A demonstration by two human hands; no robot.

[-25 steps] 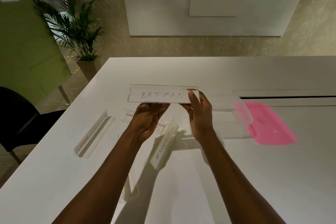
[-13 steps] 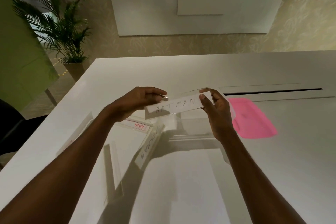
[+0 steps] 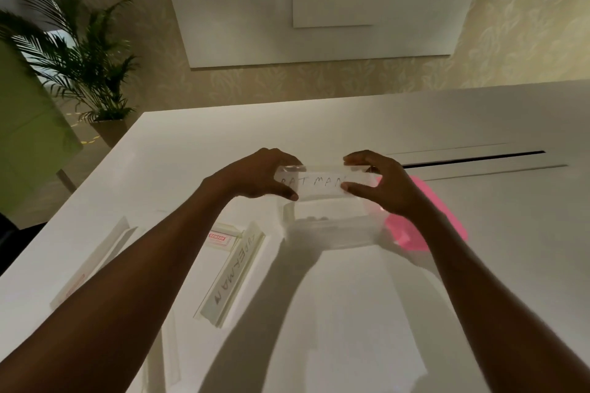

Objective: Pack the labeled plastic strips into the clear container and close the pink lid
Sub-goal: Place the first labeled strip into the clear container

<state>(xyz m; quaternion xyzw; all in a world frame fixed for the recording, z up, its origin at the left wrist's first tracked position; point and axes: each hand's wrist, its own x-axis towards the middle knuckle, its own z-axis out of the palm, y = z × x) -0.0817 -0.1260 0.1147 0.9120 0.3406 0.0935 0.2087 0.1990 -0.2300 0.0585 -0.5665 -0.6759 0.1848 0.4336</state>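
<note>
I hold a clear plastic strip labeled BATMAN [image 3: 319,183] level above the clear container [image 3: 332,230]. My left hand [image 3: 255,175] pinches its left end and my right hand [image 3: 380,183] pinches its right end, thumbs below and fingers on top. The pink lid [image 3: 427,217] lies flat on the table just right of the container, partly hidden by my right wrist. A strip labeled SUPERMAN [image 3: 234,274] lies left of the container, with a red-labeled strip [image 3: 222,238] beside it. Another strip [image 3: 92,262] lies farther left.
The white table [image 3: 479,297] has a long dark slot [image 3: 472,158] at the back right. One more clear strip [image 3: 166,357] lies near the front between my arms. A potted palm [image 3: 79,57] and a green panel stand off the table's left side.
Both hands carried the BATMAN strip to the right and turned it level over the container. My grip shifted to pinching both ends from above.
</note>
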